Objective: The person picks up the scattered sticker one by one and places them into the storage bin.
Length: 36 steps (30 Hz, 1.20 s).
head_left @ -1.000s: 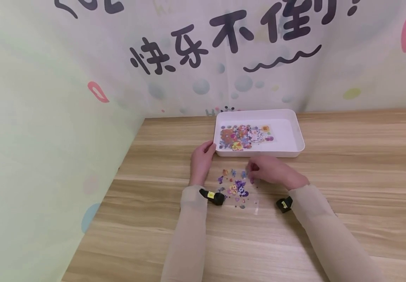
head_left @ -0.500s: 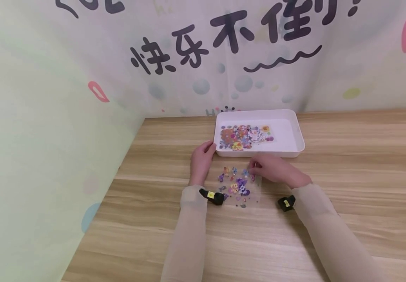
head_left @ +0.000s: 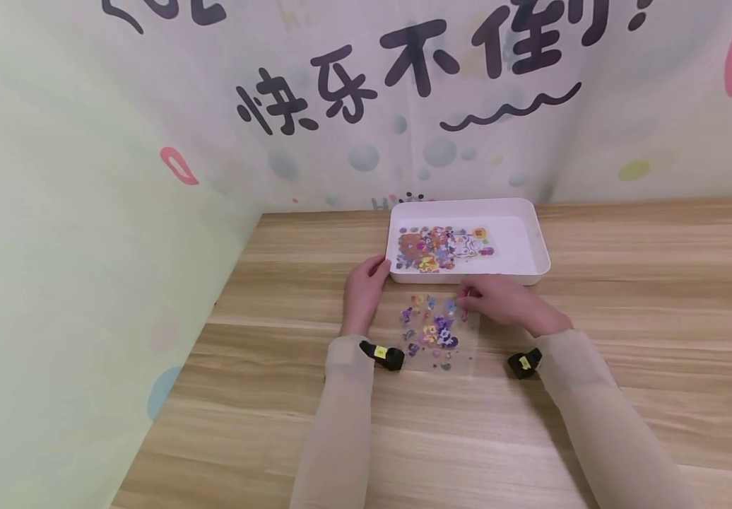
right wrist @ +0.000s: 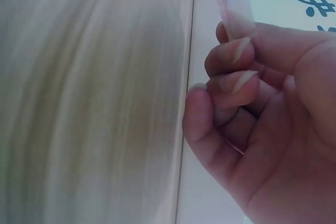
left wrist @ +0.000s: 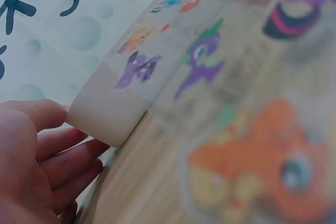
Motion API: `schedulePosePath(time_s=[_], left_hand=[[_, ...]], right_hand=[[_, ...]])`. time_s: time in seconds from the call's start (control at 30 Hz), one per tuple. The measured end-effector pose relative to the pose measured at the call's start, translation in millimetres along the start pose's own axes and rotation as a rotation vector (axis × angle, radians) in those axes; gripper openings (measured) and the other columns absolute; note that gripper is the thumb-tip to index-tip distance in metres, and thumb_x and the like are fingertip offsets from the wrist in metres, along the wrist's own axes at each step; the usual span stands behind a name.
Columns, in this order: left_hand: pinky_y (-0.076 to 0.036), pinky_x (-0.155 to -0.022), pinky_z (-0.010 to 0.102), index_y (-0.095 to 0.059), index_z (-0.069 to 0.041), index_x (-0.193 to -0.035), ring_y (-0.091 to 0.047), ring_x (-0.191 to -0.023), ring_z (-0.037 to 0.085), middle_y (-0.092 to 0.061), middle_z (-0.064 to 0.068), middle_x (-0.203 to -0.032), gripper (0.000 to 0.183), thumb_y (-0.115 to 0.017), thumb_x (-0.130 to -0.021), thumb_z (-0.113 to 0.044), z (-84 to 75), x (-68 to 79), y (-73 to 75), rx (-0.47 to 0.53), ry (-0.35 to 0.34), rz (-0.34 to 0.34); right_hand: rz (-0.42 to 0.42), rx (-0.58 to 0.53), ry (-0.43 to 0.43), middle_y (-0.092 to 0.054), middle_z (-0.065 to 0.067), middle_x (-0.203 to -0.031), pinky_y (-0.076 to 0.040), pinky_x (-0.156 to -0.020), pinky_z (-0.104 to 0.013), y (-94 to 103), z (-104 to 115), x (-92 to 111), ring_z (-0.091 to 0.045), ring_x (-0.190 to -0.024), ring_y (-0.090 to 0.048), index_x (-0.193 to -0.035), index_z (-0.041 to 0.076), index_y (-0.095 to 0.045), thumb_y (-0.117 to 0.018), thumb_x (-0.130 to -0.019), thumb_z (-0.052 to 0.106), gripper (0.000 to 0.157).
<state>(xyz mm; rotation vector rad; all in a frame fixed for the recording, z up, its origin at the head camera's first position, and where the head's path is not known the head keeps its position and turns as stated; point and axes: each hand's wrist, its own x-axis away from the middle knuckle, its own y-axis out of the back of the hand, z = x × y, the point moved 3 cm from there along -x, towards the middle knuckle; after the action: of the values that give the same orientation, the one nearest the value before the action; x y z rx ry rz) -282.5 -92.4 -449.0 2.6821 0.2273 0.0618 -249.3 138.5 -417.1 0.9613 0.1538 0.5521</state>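
My right hand (head_left: 494, 300) pinches the upper right corner of a clear sticker sheet (head_left: 461, 353) between thumb and fingertips. The sheet carries small colourful cartoon ponies in purple, yellow, blue and orange, and is raised just in front of a white tray (head_left: 468, 278). In the right wrist view, a strip of the sheet (right wrist: 233, 3) rises from the pinch. At the tray's front left corner, my left hand (head_left: 363, 290) touches the outer wall with fairly straight fingers (left wrist: 76, 166). The left wrist view has the sheet's printed ponies (left wrist: 205, 59) close to the camera, partly blurred.
Inside the tray lie more sticker sheets (head_left: 426, 247), overlapping on its left side. Wood-grain table surface (head_left: 646, 304) surrounds it. A printed cloth backdrop (head_left: 340, 162) with large dark characters hangs behind, and a pale cloth wall (head_left: 73, 283) stands on the left.
My right hand has shifted slightly right and toward the tray, drawing the sticker sheet along with it. The left hand and the tray have stayed in place.
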Motion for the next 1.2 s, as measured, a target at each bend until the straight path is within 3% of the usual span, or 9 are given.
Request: schedulePosePath(time_s=[0.57,1.2], left_hand=[[-0.041,-0.092,0.031,-0.058,-0.023,-0.118,-0.049,-0.111,0.013,-0.056,-0.004,-0.119,0.037,-0.052,-0.087,-0.042,-0.9,0.4,0.7,0.015,0.011,-0.004],[-0.041,-0.092,0.031,-0.059,-0.024,-0.117,-0.049,-0.111,0.011,-0.057,-0.006,-0.117,0.035,-0.052,-0.087,-0.041,0.5,-0.1,-0.6,0.020,0.010,-0.007]], right_hand=[[-0.073,-0.048,-0.032,-0.061,0.002,-0.077,-0.040,-0.063,-0.030,18.5,-14.4,6.8,-0.017,-0.071,-0.049,-0.088,0.013,-0.059,-0.054,-0.089,0.026,0.014],[-0.132,-0.176,-0.091,-0.060,-0.006,-0.075,-0.040,-0.053,-0.030,31.6,-25.6,14.1,-0.020,-0.060,-0.047,-0.094,0.009,-0.054,-0.049,-0.091,0.031,0.023]])
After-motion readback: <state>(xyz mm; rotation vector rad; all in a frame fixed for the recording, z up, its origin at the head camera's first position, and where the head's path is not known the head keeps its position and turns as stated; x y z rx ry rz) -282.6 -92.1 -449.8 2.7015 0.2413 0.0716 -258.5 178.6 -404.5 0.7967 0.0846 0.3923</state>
